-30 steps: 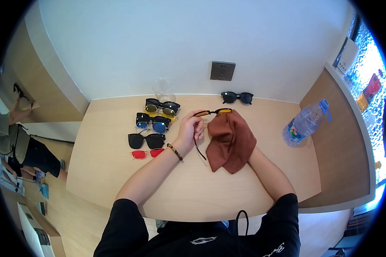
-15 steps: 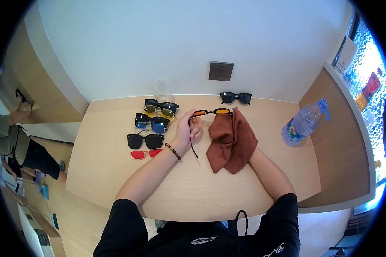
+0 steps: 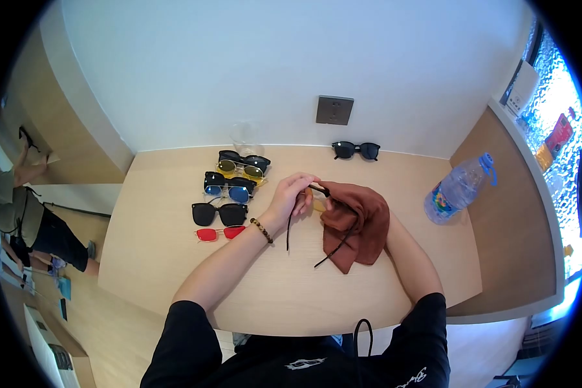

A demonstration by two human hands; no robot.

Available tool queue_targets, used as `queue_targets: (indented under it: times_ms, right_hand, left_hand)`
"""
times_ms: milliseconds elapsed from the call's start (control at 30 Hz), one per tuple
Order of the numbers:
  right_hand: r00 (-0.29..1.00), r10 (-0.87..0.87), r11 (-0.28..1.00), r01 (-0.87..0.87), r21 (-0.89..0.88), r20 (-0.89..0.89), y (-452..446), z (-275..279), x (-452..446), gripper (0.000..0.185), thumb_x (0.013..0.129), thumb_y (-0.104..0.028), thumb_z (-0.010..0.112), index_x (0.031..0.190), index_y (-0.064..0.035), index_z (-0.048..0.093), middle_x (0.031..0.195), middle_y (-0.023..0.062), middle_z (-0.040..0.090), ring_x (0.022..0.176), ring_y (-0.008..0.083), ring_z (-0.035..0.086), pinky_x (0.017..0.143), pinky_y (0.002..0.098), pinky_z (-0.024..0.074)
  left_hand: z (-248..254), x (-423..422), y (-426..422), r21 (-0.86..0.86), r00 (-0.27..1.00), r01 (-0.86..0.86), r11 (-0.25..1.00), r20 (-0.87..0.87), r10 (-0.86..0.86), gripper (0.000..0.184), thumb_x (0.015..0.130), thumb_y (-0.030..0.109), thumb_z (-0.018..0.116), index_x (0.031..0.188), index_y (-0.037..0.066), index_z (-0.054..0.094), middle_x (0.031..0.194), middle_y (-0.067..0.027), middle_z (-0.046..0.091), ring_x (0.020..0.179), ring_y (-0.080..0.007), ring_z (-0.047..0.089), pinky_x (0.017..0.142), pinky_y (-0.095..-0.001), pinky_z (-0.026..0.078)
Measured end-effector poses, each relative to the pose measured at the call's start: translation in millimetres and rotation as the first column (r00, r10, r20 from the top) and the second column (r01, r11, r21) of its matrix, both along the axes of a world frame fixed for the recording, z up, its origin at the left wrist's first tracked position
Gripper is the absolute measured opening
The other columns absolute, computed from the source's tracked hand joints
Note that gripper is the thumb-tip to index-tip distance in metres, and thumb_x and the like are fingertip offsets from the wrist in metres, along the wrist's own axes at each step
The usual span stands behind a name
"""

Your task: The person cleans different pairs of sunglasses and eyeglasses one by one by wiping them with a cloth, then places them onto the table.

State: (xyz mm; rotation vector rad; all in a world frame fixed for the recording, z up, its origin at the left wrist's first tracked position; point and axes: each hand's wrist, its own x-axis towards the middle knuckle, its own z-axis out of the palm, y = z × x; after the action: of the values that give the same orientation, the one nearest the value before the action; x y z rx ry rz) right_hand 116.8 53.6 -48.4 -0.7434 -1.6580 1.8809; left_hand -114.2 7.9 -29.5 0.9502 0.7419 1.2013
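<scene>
My left hand is closed on one end of a pair of sunglasses with a dark frame and orange-yellow lenses. Its two thin temple arms point down toward me, one of them lying across a brown cloth. That cloth drapes over my right hand and covers the sunglasses' right part. Most of my right hand is hidden under it, the cloth gripped around the lens area. To the left lies a column of other eyewear: black sunglasses, red-lensed glasses and blue-lensed glasses.
Another pair of black sunglasses lies by the wall below a socket. A clear plastic cup stands behind the column. A large water bottle stands right, beside a wooden side panel. A person is at far left.
The sunglasses have come down a little and turned, and the cloth now covers more of them. My left hand has shifted slightly right, closer to the cloth.
</scene>
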Motion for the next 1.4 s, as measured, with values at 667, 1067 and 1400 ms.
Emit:
queue_targets:
  times_ms: [667, 1067, 1400]
  right_hand:
    - [0.527, -0.009, 0.721, -0.585, -0.371, -0.850, 15, -6, 1, 0.022, 0.111, -0.022, 0.042, 0.121, -0.0076, 0.056, 0.090, -0.0027, 0.047, 0.071, 0.0077, 0.046, 0.061, 0.0225, 0.0396]
    - [0.766, -0.578, 0.813, 0.570, -0.118, -0.283, -25, 11, -21, 0.010, 0.108, -0.013, 0.044, 0.099, -0.0095, 0.049, 0.088, -0.0010, 0.047, 0.071, 0.0109, 0.047, 0.063, 0.0238, 0.0417]
    - [0.824, -0.373, 0.893, 0.194, -0.407, -0.426, -38, 57, -19, 0.015, 0.102, -0.008, 0.062, 0.112, 0.0031, 0.063, 0.106, 0.0046, 0.066, 0.096, 0.0114, 0.060, 0.090, 0.0221, 0.0475]
  left_hand:
    - [-19, 0, 9, -0.019, 0.982, -0.008, 1.000, 0.189, 0.011, 0.043, 0.108, 0.041, 0.051, 0.129, 0.004, 0.058, 0.086, -0.0062, 0.066, 0.063, -0.0094, 0.058, 0.059, -0.0223, 0.046]
    - [-32, 3, 10, 0.058, 0.993, -0.092, 0.994, 0.080, 0.087, 0.061, 0.098, 0.013, 0.067, 0.148, 0.001, 0.034, 0.108, -0.0132, 0.067, 0.074, -0.0176, 0.065, 0.068, -0.0323, 0.057]
    - [-23, 26, -1, 0.059, 0.902, -0.431, 0.900, 0.045, 0.429, 0.070, 0.094, 0.002, 0.064, 0.152, 0.002, 0.024, 0.148, -0.0210, 0.042, 0.119, -0.0267, 0.061, 0.090, -0.0356, 0.057]
